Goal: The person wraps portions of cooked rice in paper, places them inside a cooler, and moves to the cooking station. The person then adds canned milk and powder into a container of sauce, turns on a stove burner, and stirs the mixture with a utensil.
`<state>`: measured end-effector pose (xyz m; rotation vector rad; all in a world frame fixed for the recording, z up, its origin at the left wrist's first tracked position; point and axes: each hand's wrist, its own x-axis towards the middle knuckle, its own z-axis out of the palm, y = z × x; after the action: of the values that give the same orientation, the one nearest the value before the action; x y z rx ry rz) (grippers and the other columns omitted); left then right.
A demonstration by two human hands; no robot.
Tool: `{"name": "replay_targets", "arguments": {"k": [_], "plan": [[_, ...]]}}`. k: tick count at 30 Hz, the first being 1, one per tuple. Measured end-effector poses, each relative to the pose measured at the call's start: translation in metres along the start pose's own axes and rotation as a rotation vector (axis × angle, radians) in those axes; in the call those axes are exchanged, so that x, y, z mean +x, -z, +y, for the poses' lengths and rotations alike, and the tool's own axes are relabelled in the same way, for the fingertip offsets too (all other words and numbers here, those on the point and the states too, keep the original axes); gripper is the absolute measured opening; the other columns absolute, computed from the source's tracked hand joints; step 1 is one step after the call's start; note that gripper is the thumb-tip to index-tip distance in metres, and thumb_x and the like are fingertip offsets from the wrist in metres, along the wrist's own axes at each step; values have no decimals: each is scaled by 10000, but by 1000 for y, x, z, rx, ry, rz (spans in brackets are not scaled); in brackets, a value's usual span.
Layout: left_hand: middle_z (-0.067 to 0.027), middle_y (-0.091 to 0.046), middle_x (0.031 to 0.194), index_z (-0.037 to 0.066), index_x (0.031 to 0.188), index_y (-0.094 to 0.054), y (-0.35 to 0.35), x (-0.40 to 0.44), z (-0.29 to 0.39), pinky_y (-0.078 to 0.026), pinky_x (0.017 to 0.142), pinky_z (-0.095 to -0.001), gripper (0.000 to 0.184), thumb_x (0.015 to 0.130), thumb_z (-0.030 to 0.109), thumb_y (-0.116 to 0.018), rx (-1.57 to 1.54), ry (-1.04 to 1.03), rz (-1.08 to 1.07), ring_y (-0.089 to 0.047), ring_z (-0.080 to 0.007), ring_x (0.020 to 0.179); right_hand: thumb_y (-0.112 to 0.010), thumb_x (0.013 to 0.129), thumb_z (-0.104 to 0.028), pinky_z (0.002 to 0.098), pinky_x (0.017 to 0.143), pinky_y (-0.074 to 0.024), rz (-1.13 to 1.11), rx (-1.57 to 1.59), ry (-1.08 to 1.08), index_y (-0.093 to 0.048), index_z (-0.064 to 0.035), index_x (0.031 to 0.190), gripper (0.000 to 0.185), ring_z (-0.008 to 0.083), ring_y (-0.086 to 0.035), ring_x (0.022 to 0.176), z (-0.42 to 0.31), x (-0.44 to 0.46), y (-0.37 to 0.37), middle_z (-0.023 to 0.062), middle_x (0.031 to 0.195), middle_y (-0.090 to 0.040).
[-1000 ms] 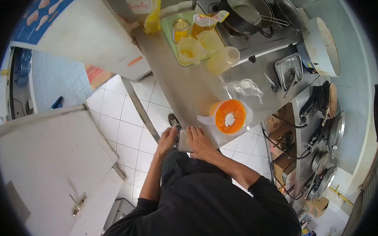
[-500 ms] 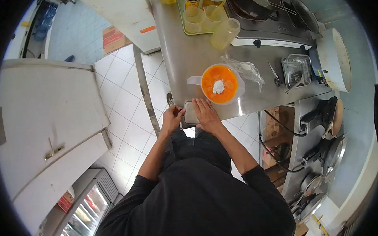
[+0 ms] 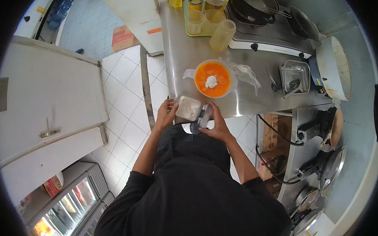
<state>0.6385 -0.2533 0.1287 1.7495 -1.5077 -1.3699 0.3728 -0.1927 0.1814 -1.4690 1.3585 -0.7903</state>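
Gripping a clear plastic lid (image 3: 204, 116), the right hand (image 3: 218, 127) uncovers the square, white-filled container (image 3: 188, 108), its left edge clasped by the left hand's (image 3: 165, 114) fingers.

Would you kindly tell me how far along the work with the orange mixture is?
Done: the pitcher holds the orange mixture, with a white heap on top. In hand: the left hand holds the open container of white contents; the right hand holds apparently its clear lid. Remaining, it seems: the heap is not mixed in, and the container is unlidded.
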Motion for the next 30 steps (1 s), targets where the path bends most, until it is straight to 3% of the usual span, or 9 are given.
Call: {"name": "replay_targets", "arguments": {"k": [1, 6, 8, 11, 14, 17, 18, 22, 30], "plan": [[-200, -696, 1031, -30, 1228, -602, -4, -2, 3, -554, 788, -372, 416, 942, 270, -640, -10, -27, 78, -696, -274, 909, -909, 595, -247, 437, 1147, -347, 17, -61, -6, -250, -16, 1503, 1146, 384, -399, 1378, 5, -9, 4, 227, 1470, -391], [-190, -726, 924, -35, 1122, -655, -8, -1, 6, -563, 769, -368, 328, 943, 239, -643, 68, -38, 62, -721, -251, 851, -921, 569, -265, 434, 1114, -371, 112, -551, -150, -298, -4, 1490, 1142, 386, -427, 1339, 50, -31, 41, 228, 1464, -407], [-191, -725, 923, -38, 1123, -651, -10, -2, 5, -565, 768, -365, 331, 930, 231, -663, 40, -27, 34, -721, -254, 852, -900, 579, -334, 508, 1085, -369, 109, -747, -223, -305, -9, 1490, 1136, 394, -411, 1341, 61, -13, 52, 231, 1469, -403], [-198, -680, 1057, -24, 1228, -581, -5, -4, 8, -562, 803, -364, 490, 858, 249, -751, -25, 17, -85, -692, -275, 957, -878, 613, -381, 598, 1056, -349, 19, -955, -264, -337, -20, 1481, 1084, 391, -375, 1371, 65, 17, 59, 214, 1502, -372], [-217, -565, 1282, 2, 1386, -439, 6, -7, 19, -532, 909, -389, 863, 695, 272, -880, 10, -54, -216, -605, -317, 1160, -825, 709, -341, 536, 1017, -404, 142, -1152, -219, -513, -38, 1355, 779, 384, -441, 1308, 22, 23, 47, 193, 1433, -457], [-238, -449, 1398, 6, 1479, -305, 16, -2, 23, -468, 1026, -420, 1187, 519, 243, -962, 251, -326, -238, -500, -379, 1281, -743, 807, -283, 476, 914, -479, 188, -808, -31, -664, -52, 1106, 385, 344, -569, 1139, 15, 22, 9, 172, 1196, -621], [-236, -423, 1422, 16, 1492, -282, 15, 4, 26, -444, 1059, -427, 1233, 491, 236, -968, 305, -388, -243, -471, -389, 1306, -676, 860, -219, 438, 803, -518, 173, -676, -16, -685, -66, 919, 164, 312, -640, 922, 1, 26, -10, 131, 935, -679], [-219, -416, 1442, 42, 1507, -261, 12, 17, 37, -413, 1106, -433, 1239, 499, 246, -953, 363, -518, -298, -439, -414, 1328, -590, 875, -168, 483, 679, -547, 113, -696, 4, -655, -53, 851, 135, 365, -688, 762, -13, 57, -63, 154, 826, -694], [-182, -478, 1410, 63, 1441, -347, -2, 28, 15, -435, 1073, -439, 1059, 581, 305, -915, 328, -566, -315, -480, -382, 1299, -586, 857, -128, 479, 715, -561, 114, -790, -67, -681, -26, 912, 150, 373, -706, 804, -1, 88, -91, 191, 838, -711]]}}
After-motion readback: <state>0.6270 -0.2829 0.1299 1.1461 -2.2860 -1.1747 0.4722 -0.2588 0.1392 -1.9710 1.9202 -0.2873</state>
